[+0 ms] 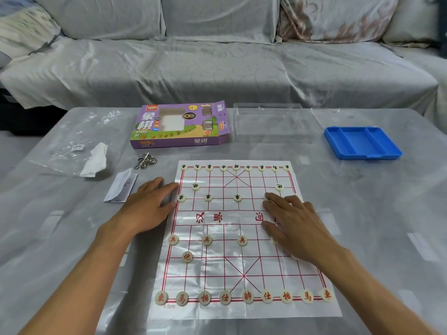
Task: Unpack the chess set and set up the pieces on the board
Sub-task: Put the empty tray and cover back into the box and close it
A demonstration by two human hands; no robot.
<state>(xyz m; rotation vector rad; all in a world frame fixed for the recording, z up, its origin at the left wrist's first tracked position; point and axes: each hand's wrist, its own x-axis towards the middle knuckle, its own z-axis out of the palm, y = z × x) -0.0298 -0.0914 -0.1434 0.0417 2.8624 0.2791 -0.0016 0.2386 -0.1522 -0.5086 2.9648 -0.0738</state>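
My left hand (150,201) flat, fingers straight, pins board (242,240) edge against sliding. Right hand (290,221) spread flat over right-side pieces (206,240), holding nothing. Box (180,126) emptied behind.

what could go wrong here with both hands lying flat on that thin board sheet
1. The board sheet is thin and creased; if the left hand at its edge or the right hand lying on it slides, the sheet may shift and knock pieces off their points.
2. The right hand covers the right-side pieces, so lifting it carelessly could drag them.
3. The red cannon has no visible partner; the other may be hidden or misplaced.
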